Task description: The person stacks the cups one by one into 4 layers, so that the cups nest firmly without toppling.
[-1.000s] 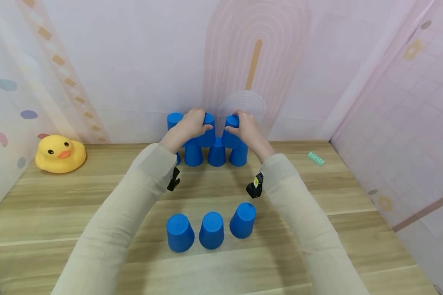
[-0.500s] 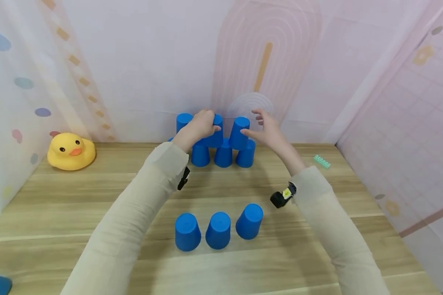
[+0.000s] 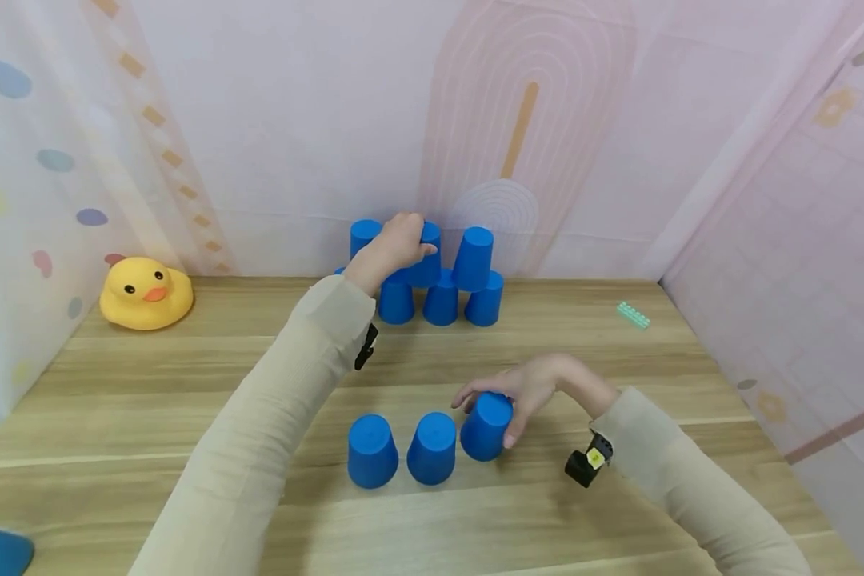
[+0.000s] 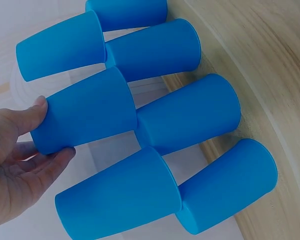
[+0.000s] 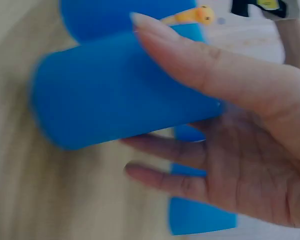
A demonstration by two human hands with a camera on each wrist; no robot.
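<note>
Wooden table [image 3: 187, 384], spread under everything and serving as the one level base. Behind it, patterned pink backdrop [image 3: 295, 120], closing off the far edge.

Cup pyramid [image 3: 441, 300], set well back by the backdrop: blue plastic cups, all mouth-down. Four in the lower row, three above, each upper one bridging a gap between two lower ones and so, by the look of it, carried on two rims at once.

Yellow rubber duck [image 3: 146, 294], parked at the far left, well apart from the cups.

Left hand [image 3: 392, 248], reached out to the upper row. Closed around the closed end of the middle upper cup [image 3: 428, 264], thumb [image 4: 40, 107] on one side and fingers on the other in the left wrist view. A steadying hold, in all likelihood, with that cup seated on the two beneath.

Right hand [image 3: 533, 388], drawn near the body at the front row. Wrapped round the rightmost front cup [image 3: 486, 428], thumb across one wall, fingers [image 5: 160, 150] across the other, a fairly wide clasp. Cup tilted off upright in that clasp. Whether clear of the wood or resting on it, impossible to tell.

Two more front cups [image 3: 372, 452], upright and mouth-down just beside it, untouched.

Small green toy brick [image 3: 634, 314], lying alone at the far right.
</note>
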